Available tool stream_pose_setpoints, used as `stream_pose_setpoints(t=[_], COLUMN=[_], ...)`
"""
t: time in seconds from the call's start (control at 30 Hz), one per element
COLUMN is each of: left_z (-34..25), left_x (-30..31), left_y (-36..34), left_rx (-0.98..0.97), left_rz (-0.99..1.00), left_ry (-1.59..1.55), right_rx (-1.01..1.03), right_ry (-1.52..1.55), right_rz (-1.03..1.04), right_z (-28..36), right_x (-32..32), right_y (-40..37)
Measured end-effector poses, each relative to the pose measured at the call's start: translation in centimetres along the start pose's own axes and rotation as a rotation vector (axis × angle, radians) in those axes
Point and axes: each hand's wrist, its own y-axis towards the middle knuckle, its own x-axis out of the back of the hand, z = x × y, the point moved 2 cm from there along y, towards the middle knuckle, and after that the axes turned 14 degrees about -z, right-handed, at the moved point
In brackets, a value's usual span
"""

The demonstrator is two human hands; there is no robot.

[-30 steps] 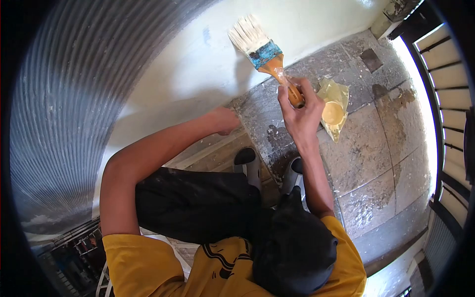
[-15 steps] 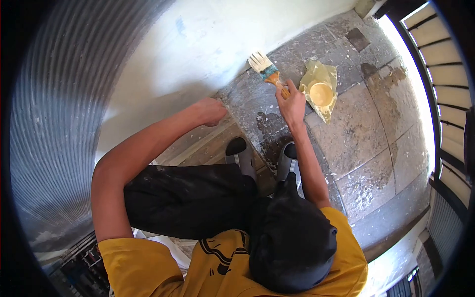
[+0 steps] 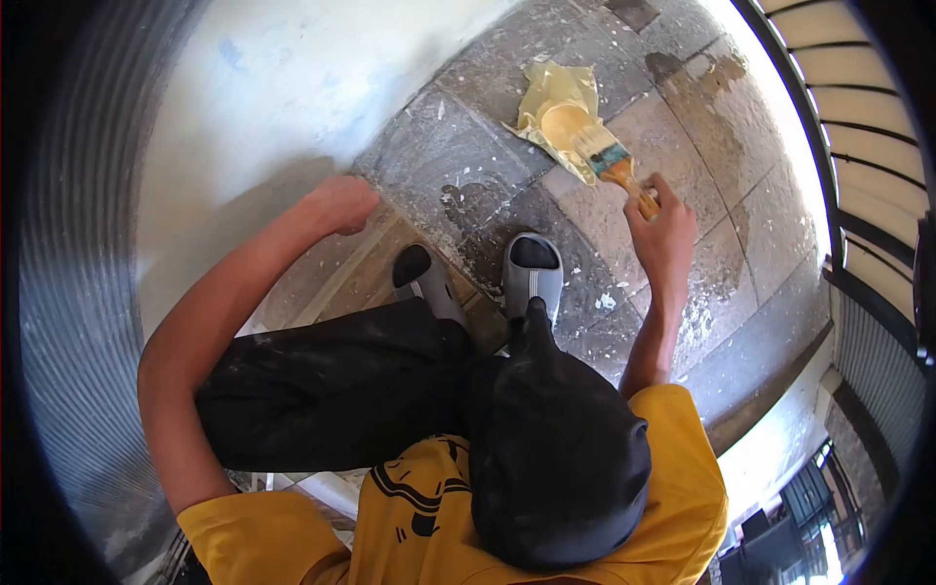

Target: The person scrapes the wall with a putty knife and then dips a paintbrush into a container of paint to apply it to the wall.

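Observation:
My right hand (image 3: 663,229) grips the orange handle of a wide paintbrush (image 3: 612,164) with a blue ferrule. Its bristles dip into a small bowl of cream paint (image 3: 564,125) that sits on a yellowish plastic sheet (image 3: 546,80) on the stone floor. My left hand (image 3: 341,203) is closed into a fist and presses against the base of the white painted wall (image 3: 283,88), holding nothing that I can see. I crouch, with my grey slip-on shoes (image 3: 531,268) on the floor between both hands.
The paint-spattered stone-tile floor (image 3: 721,263) spreads to the right. Corrugated metal sheeting (image 3: 68,244) curves along the left. A barred railing (image 3: 868,175) runs along the right edge. A wooden plank (image 3: 341,278) lies under my left foot.
My right hand carried the brush away from the white wall, down and to the right, and its bristles now sit in the paint bowl. My left hand stayed at the wall's base.

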Motion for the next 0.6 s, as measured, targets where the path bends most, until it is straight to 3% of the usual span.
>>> stream_pose_setpoints(t=[0.23, 0.33, 0.6], left_z=[-0.2, -0.3, 0.0], left_x=[1.6, 1.4, 0.7], left_y=[1.4, 1.4, 0.9], left_rx=[-0.089, -0.08, -0.041], left_rz=[-0.079, -0.051, 0.041], left_ry=[-0.002, 0.004, 0.031], right_rx=[0.177, 0.225, 0.207], right_ry=[0.02, 0.032, 0.008], right_rz=[0.122, 0.08, 0.082], right_z=[1.6, 0.8, -0.6], right_x=[-3.9, -6.4, -8.9], right_y=[2.5, 2.6, 2.5])
